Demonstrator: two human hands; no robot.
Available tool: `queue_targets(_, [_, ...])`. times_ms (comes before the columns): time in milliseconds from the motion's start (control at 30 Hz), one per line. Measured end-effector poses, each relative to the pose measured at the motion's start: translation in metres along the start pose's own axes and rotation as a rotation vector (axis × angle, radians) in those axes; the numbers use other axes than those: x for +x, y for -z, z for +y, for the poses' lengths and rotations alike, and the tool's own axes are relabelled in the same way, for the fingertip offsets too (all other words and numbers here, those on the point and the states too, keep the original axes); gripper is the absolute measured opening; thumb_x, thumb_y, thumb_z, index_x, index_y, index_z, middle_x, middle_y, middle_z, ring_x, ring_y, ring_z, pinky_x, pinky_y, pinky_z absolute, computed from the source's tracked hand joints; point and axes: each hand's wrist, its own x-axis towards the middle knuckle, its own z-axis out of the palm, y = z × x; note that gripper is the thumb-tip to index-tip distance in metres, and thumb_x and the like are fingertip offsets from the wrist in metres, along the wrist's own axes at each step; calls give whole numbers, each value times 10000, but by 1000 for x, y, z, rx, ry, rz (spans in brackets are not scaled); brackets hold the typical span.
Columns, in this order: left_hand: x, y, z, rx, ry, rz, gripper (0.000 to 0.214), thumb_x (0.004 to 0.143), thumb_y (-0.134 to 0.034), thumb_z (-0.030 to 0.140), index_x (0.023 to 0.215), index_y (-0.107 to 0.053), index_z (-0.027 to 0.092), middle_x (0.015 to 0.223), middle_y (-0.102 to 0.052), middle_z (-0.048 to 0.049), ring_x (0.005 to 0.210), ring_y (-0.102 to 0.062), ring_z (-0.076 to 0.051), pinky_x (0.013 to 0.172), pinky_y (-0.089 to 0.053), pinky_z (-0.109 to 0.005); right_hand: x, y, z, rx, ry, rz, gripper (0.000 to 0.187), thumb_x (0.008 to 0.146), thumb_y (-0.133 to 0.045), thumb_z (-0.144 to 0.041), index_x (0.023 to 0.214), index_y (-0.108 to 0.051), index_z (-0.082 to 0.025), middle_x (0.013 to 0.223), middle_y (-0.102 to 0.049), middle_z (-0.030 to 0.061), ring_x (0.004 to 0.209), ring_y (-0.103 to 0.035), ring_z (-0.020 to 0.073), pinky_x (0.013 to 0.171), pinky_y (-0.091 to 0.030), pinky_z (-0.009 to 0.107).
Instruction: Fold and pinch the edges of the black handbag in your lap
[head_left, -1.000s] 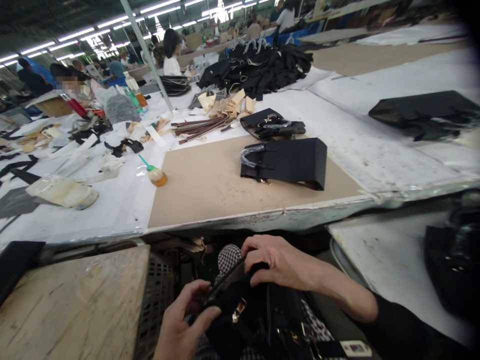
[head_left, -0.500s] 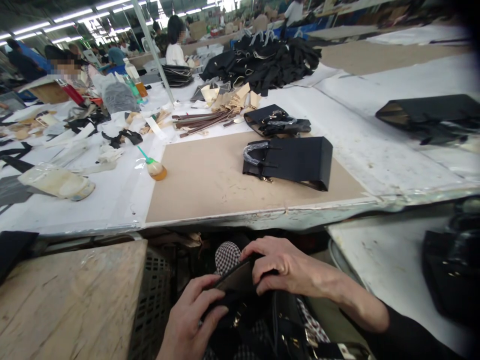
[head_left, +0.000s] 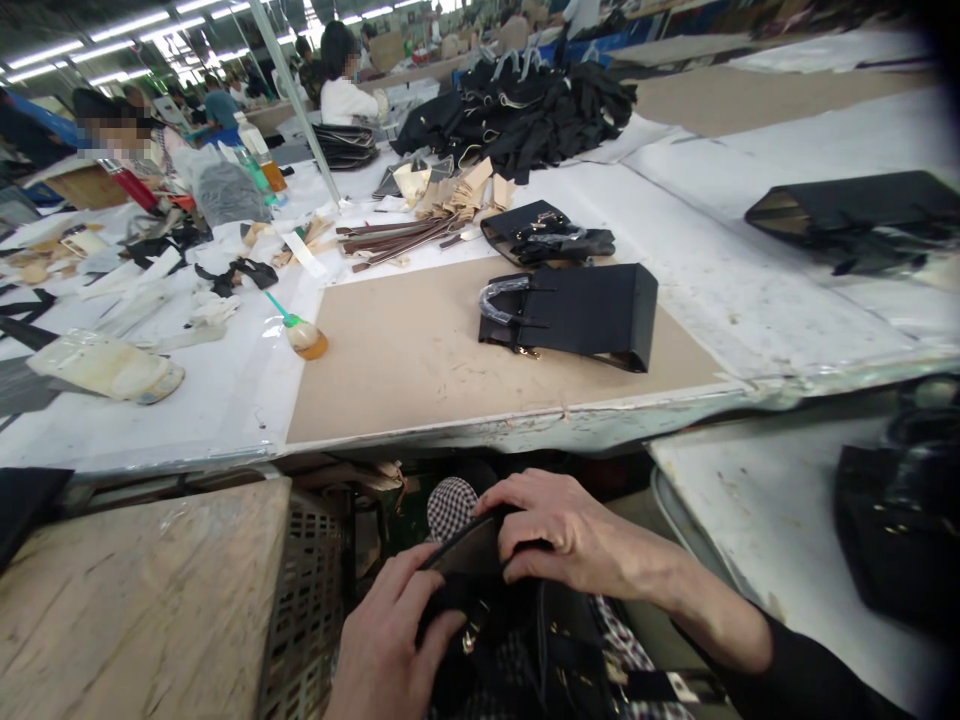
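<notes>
Black bag [head_left: 469, 553] gripped by its rim

The left hand [head_left: 394, 625] pinches one end between thumb and bent fingers; the right hand [head_left: 544, 525] curls over the other. The bag is just this side of the table [head_left: 225, 420], its inside mostly hidden. On the table a bottle [head_left: 307, 340] holds amber liquid.

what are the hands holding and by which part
A black bag with gold-coloured metal fittings, held along one edge: the left hand and the right hand grip separate spots on it.
</notes>
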Motion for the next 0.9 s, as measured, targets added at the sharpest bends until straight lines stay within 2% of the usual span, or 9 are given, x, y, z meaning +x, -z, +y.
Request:
queue_targets(133, [14,10,6,-238,33,-193,315,857,-610,30,1026,-748,257,1329,-642,-70,1218,-626,-241,1025,-544,-354,1,-1,4,-16,15,11,150,924,-710,-422,891,-728,-277,1290,-649,-18,1127,-591,223,954,-410,398])
queue_targets(233, [26,25,13,-430,52,-354,402,839,-599,-26,1010,-790,283,1376,-619,-48,1283,-596,-242,1090,-494,-371,2,-2,4,-17,15,10,172,930,-701,-434,874,-726,-274,1267,-663,-24,1104,-599,216,947,-403,390])
queue_targets(333, [35,41,17,-503,6,-501,512,874,-588,-11,1171,-764,368,1509,-522,-16,1395,-508,-261,1157,-424,-448,2,-1,3,-2,21,5,172,931,-707,-419,852,-719,-267,1204,-692,-39,1057,-621,193,918,-397,365])
queue_targets(400, [38,45,15,-450,-36,-549,624,888,-546,-20,1310,-675,422,1577,-444,0,1443,-449,-259,1175,-396,-477,1,0,1,10,30,-1,172,938,-704,-403,840,-714,-261,1171,-704,-45,1034,-633,180,898,-393,353])
queue_targets(500, [35,39,4,-230,-63,-470,695,866,-538,-28,1400,-591,414,1606,-403,-37,1455,-423,-282,1169,-398,-524,-2,1,-2,5,20,3,178,931,-713,-403,826,-705,-259,1192,-700,-45,1043,-630,187,893,-384,359])
queue_targets(600, [26,27,-6,-84,-62,-297,566,839,-609,20,1294,-664,352,1567,-461,-80,1388,-487,-325,1117,-444,-564,-1,0,-4,-9,-16,-5,179,900,-749,-404,810,-689,-261,1230,-681,-58,1074,-610,199,908,-368,371])
queue_targets(700, [18,20,-6,-246,80,-157,329,806,-719,121,1101,-687,263,1501,-536,-105,1311,-561,-321,1074,-493,-497,2,-1,-3,-13,-33,-20,205,883,-761,-434,813,-675,-261,1223,-676,-73,1066,-606,193,895,-364,367])
queue_targets(800, [12,19,-2,-513,298,-14,260,795,-773,265,1017,-645,220,1468,-563,-116,1214,-637,-291,1006,-541,-397,5,-2,-1,-20,-37,3,246,897,-727,-484,842,-664,-252,1186,-694,-46,1043,-619,192,875,-381,358])
queue_targets(900, [6,17,-3,-632,432,61,249,829,-746,393,966,-657,204,1174,-727,-77,1014,-707,-229,895,-566,-294,5,-4,1,-37,-61,45,259,958,-651,-476,870,-653,-232,1095,-717,4,994,-640,194,864,-410,352])
